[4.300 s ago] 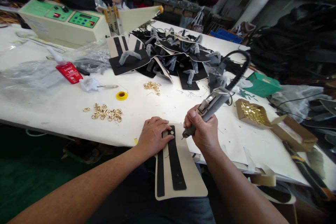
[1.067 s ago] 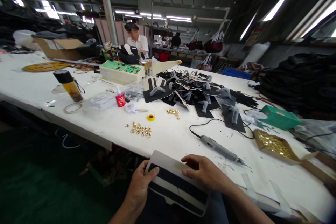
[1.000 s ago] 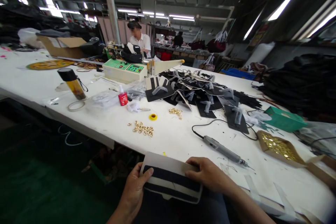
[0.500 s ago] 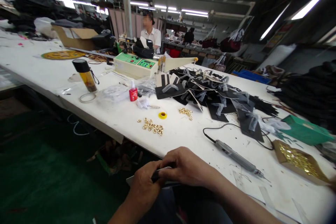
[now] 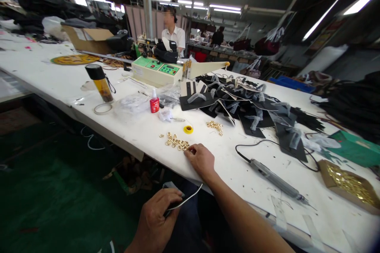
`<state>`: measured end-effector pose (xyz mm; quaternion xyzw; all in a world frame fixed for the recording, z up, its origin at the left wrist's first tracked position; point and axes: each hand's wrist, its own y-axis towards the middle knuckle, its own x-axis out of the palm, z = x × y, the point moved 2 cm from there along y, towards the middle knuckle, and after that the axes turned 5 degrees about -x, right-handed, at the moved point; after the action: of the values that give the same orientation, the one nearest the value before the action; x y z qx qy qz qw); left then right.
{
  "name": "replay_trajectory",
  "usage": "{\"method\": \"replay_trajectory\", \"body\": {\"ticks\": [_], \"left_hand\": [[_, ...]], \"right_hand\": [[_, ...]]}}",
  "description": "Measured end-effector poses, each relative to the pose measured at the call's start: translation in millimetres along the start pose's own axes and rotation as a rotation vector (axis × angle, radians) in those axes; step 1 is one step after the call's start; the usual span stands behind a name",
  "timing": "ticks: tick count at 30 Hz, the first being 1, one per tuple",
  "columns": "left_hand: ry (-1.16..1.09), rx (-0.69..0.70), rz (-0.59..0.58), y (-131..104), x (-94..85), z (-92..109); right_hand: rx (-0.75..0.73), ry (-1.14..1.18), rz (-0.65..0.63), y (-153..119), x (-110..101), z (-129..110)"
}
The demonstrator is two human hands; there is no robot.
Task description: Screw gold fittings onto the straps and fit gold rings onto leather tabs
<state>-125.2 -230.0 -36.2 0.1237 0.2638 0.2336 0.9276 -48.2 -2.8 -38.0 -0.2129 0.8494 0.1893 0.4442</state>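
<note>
My left hand (image 5: 158, 213) is closed around a thin black panel (image 5: 190, 199) with a pale edge, held below the table's front edge and seen nearly edge-on. A greyish strip shows above those fingers; its kind is unclear. Over the table, my right hand (image 5: 202, 161) has its thumb and fingertips together at the right end of a small heap of gold metal rings (image 5: 175, 142). The fingertips pinch a ring there, mostly covered by the fingers. A second gold heap (image 5: 215, 127) lies farther back, and a yellow tape roll (image 5: 188, 129) sits between the two.
A grey electric screwdriver (image 5: 276, 182) lies at right, beside a carton of gold parts (image 5: 347, 185). Black panels (image 5: 252, 120) are piled behind. A red bottle (image 5: 154, 102), a drinking bottle (image 5: 101, 83) and a green-topped machine (image 5: 157, 72) stand on the white table (image 5: 142, 126). Another person sits beyond.
My right hand has left the panel and reached forward to the gold rings. My left hand keeps the panel and has it tilted edge-on. The view has shifted slightly left.
</note>
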Motion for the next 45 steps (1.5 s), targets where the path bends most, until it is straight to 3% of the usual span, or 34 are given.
{"method": "replay_trajectory", "body": {"ticks": [9, 14, 18, 22, 24, 27, 35, 45], "left_hand": [[-0.003, -0.077, -0.031, -6, 0.1, -3], [0.026, -0.024, -0.043, -1, -3.0, 6], [0.029, 0.134, -0.071, 7, -1.7, 20], [0.042, 0.289, -0.165, 4, 7.4, 30], [0.064, 0.332, -0.220, -2, 13.4, 33], [0.097, 0.372, -0.269, -10, 21.8, 38], [0.144, 0.423, -0.320, -26, 37.7, 51], [0.145, 0.407, -0.336, -30, 45.9, 59]], "right_hand": [[-0.090, 0.213, 0.068, -6, 6, -2], [-0.073, 0.456, -0.003, -23, -14, 6], [-0.001, 0.727, -0.128, -58, -53, 16], [-0.010, 0.736, -0.387, -101, -94, 25], [-0.032, 0.736, -0.511, -119, -106, 30], [-0.096, 0.711, -0.595, -139, -112, 38], [-0.200, 0.677, -0.592, -166, -104, 46], [-0.374, 0.552, -0.510, -175, -113, 44]]}}
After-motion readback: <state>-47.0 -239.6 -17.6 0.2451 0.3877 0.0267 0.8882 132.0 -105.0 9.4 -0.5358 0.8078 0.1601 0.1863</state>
